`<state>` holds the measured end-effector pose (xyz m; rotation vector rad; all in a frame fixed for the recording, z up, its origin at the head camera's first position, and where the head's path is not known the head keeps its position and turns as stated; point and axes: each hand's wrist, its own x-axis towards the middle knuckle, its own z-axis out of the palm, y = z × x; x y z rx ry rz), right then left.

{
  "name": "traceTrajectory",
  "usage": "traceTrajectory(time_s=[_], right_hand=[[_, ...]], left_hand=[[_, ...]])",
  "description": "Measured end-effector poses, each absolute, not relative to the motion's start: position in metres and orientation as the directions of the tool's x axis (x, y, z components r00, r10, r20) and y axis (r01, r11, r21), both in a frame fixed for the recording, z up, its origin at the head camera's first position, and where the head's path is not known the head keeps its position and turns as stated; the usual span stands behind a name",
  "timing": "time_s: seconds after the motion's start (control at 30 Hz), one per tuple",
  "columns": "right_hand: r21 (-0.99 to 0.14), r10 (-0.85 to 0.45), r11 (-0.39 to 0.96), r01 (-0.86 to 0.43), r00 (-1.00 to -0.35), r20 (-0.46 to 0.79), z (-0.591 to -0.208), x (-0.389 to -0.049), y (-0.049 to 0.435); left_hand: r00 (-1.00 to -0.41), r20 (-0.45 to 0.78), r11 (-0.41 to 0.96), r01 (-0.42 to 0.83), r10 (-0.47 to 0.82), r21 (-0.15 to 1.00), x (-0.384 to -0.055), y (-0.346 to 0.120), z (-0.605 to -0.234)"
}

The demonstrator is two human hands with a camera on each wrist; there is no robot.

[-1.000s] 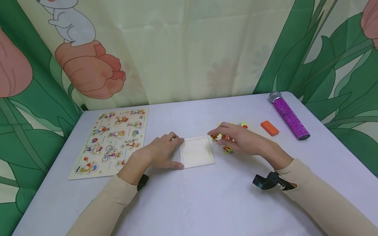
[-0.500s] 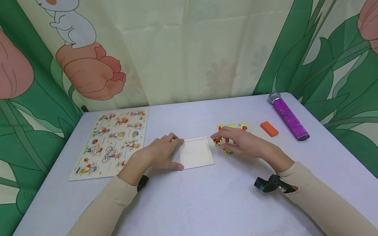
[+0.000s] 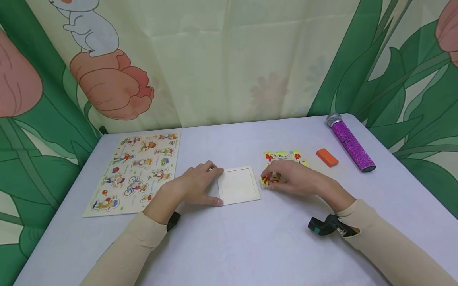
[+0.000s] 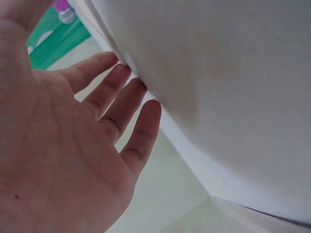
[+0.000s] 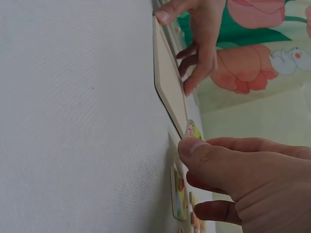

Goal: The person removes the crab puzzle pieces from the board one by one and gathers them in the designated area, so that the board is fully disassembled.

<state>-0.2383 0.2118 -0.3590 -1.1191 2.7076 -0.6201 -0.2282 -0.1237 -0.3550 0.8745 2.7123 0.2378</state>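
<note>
My left hand (image 3: pixel 200 184) rests at the left edge of a blank cream puzzle tray (image 3: pixel 239 186), thumb at the near corner and index fingertip at the far one. Its fingers (image 4: pixel 146 124) lie fairly straight in the left wrist view. To the tray's right, my right hand (image 3: pixel 291 176) pinches a small, brightly printed puzzle piece (image 5: pixel 193 130) between thumb and finger, close beside the tray's edge. More red, yellow and green puzzle pieces (image 3: pixel 282 155) lie beneath and behind this hand, partly hidden by it.
A large picture board (image 3: pixel 143 159) with cartoon figures lies left of my left hand. On the right are an orange block (image 3: pixel 327 157) and a purple glittery microphone (image 3: pixel 352 145). A printed curtain (image 3: pixel 229 59) hangs behind the table.
My right hand has come down toward me over the pieces, and its thumb and finger have closed on one. More pieces show behind it. My left hand and the tray stay put.
</note>
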Motion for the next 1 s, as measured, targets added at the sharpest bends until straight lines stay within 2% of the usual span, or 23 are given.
traceTrajectory(time_s=[0.8, 1.0], right_hand=[[-0.409, -0.724, 0.619, -0.67, -0.689, 0.033, -0.364, -0.237, 0.21], [-0.425, -0.698, 0.644, -0.636, -0.716, 0.014, -0.367, -0.237, 0.22]], left_hand=[[-0.777, -0.21, 0.802, 0.55, 0.593, 0.23, -0.228, -0.124, -0.356], [-0.776, -0.207, 0.801, 0.556, 0.596, 0.221, -0.228, -0.124, -0.355]])
